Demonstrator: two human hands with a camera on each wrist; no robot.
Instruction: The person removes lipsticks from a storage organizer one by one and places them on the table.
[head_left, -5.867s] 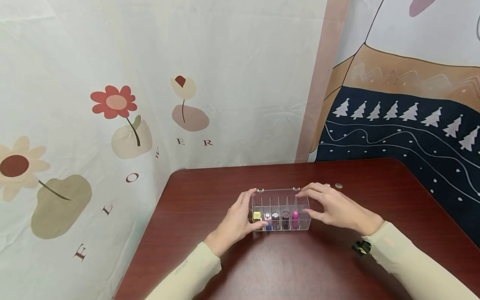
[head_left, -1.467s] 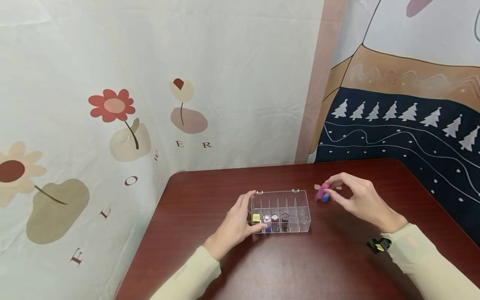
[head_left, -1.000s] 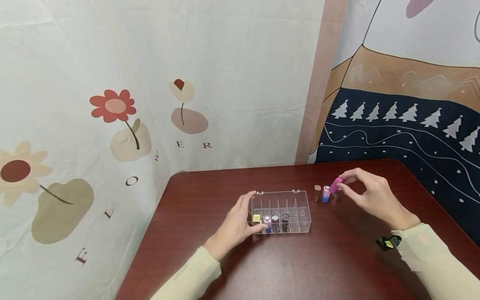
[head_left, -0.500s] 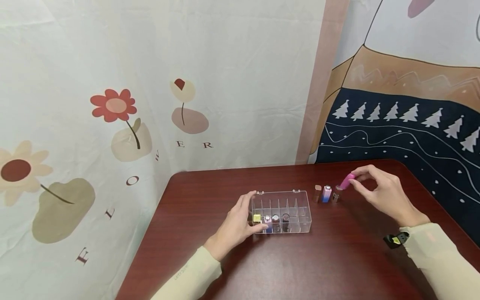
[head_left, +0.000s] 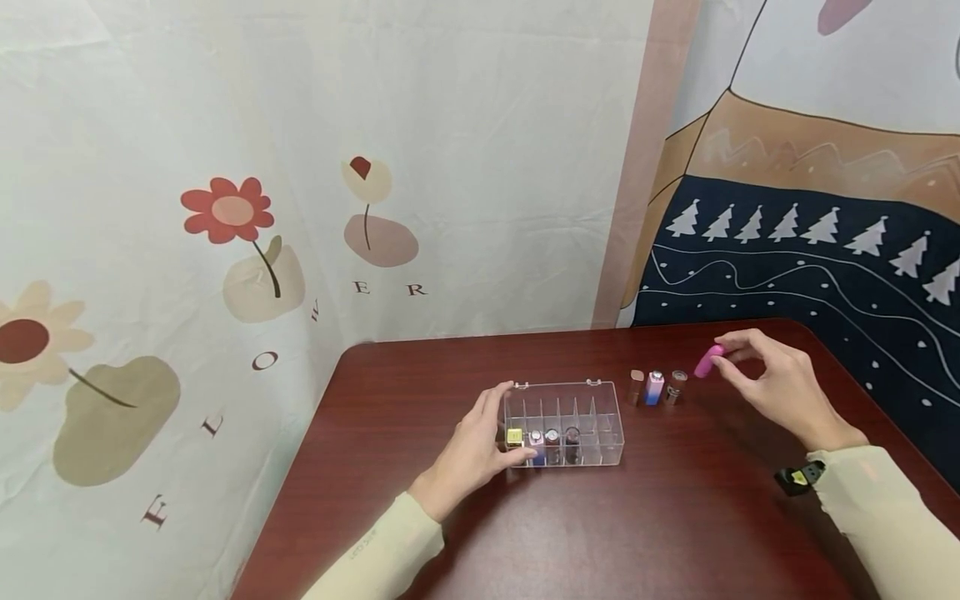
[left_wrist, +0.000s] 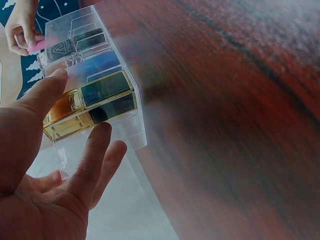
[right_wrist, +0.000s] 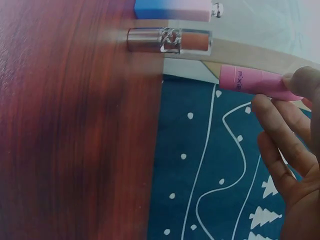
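Observation:
My left hand (head_left: 468, 437) grips the left end of a clear divided box (head_left: 611, 455), thumb at the front and fingers behind. In the box's front row stand a gold-topped lipstick (head_left: 514, 437), a pink-and-blue one (head_left: 537, 457) and two dark ones. My right hand (head_left: 776, 379) pinches a pink lipstick (head_left: 708, 362) between thumb and fingers, tilted and held above the table at the back right. The right wrist view shows lettering on this pink lipstick (right_wrist: 250, 81). Left of it stand a brown lipstick (head_left: 636, 388), a pink-to-blue lipstick (head_left: 654, 389) and a clear-topped lip tube (head_left: 677, 387).
All stands on a dark red-brown table (head_left: 570, 533). A white flower-printed cloth (head_left: 487, 208) hangs behind, and a dark blue tree-patterned cloth (head_left: 750, 275) hangs at the right. A small black device (head_left: 799, 478) sits on my right wrist.
My right hand has taken the pink lipstick from the box's front row and carried it rightward, past the three standing tubes. My left hand has kept its grip on the box.

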